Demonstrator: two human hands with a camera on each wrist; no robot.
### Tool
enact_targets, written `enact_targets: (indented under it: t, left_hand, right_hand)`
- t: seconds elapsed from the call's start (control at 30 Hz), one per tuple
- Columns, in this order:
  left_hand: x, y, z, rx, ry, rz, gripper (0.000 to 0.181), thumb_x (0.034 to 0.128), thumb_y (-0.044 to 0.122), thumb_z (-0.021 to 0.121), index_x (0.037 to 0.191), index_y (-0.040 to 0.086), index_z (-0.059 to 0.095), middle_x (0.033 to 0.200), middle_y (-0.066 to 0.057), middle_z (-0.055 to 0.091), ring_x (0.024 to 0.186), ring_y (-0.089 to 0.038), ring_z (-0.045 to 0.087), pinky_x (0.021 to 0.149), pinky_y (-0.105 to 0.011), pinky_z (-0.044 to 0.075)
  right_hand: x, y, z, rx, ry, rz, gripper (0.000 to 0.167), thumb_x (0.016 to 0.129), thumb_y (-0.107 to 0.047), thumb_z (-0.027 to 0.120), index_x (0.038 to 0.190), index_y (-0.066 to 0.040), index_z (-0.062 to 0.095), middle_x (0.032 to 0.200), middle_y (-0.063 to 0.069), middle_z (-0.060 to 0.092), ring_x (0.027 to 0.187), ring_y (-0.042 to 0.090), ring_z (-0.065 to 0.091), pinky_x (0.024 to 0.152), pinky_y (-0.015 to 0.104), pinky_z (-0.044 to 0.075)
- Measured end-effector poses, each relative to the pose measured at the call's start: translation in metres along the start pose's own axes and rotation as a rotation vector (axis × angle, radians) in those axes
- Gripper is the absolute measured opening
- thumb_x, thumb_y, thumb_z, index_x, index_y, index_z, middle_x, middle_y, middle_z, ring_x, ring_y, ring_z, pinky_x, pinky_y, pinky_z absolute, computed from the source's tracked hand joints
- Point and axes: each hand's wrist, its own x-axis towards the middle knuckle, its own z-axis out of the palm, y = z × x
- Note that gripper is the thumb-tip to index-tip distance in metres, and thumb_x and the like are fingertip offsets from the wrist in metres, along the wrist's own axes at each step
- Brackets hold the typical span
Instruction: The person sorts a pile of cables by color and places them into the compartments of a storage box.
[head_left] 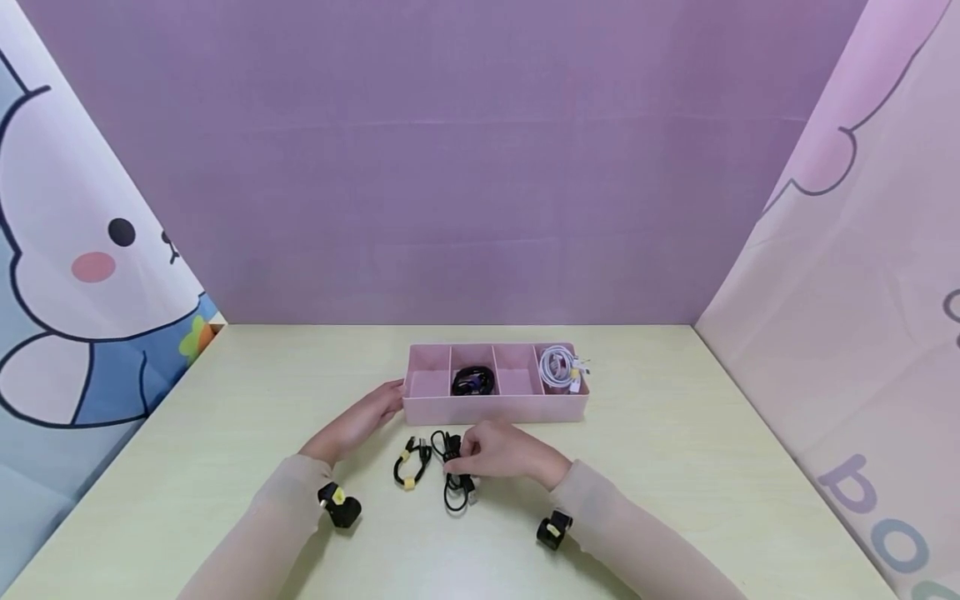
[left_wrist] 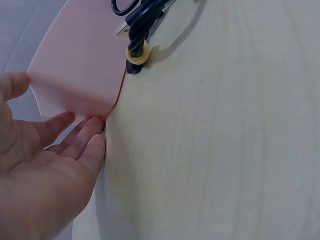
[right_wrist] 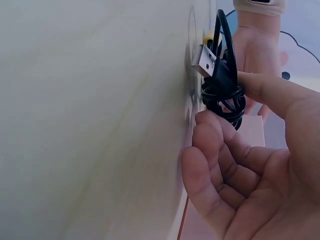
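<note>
A pink divided box stands on the table with its compartments in a row. My left hand rests against the box's left end; in the left wrist view its fingers and thumb touch the pink wall. In front of the box, my right hand pinches a coiled black USB cable at the tabletop. The right wrist view has the cable's metal plug pointing out of the bundle beside the thumb. Between the hands lies a short black cable with yellow ties.
A coiled black cable lies in the box's second compartment from the left. White coiled cable fills the rightmost one, its plug ends poking past the rim. A purple backdrop rises behind the table, with printed panels at both sides.
</note>
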Motion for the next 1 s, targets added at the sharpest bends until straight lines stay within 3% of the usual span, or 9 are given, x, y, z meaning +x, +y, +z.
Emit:
enact_targets:
  t: [1.0]
  left_hand:
    - [-0.0002,0.0012,-0.0007,-0.005,0.002,-0.004,0.066,0.11,0.046,0.028,0.159,0.003,0.019,0.161,-0.018,0.027,0.147,-0.035,0.028,0.121,-0.043,0.021]
  right_hand:
    - [-0.0024,0.0061,-0.0054,0.066,0.055,-0.091,0.015,0.091,-0.03,0.075,0.085,-0.017,0.074,0.073,-0.007,0.069,0.055,0.004,0.051,0.05,0.019,0.043]
